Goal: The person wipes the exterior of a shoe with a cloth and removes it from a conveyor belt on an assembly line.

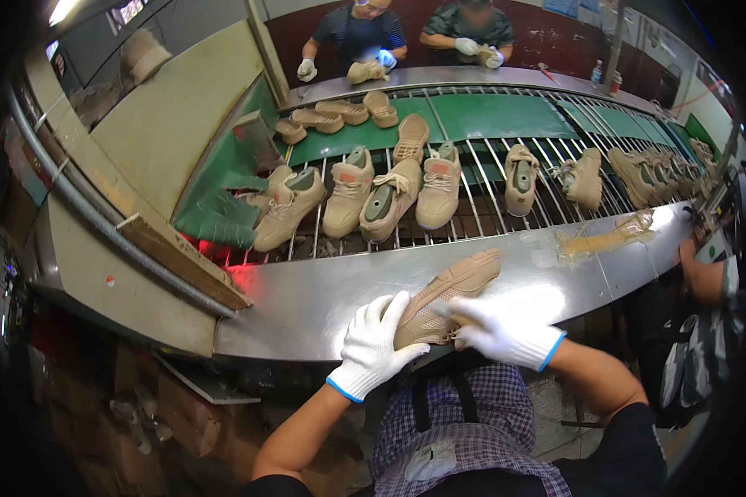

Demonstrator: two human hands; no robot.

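Note:
A tan sneaker [454, 291] lies on its side across the near edge of the steel counter, its sole turned up and away from me. My left hand [371, 338], in a white knit glove with a blue cuff, grips one end of it, thumb on the near side and fingers over the upper. My right hand [506, 333], gloved the same way, is at the mesh side of the sneaker and smeared by motion. A small greyish thing shows at its fingertips, too blurred to name.
Beyond the steel counter [340, 286], a roller conveyor [481, 186] carries several tan sneakers [438, 189] and, farther back, soles [317, 121]. Two people in white gloves handle shoes at the far counter. A beige panel [124, 282] with a pipe borders the left. Another person's arm [700, 273] reaches in at right.

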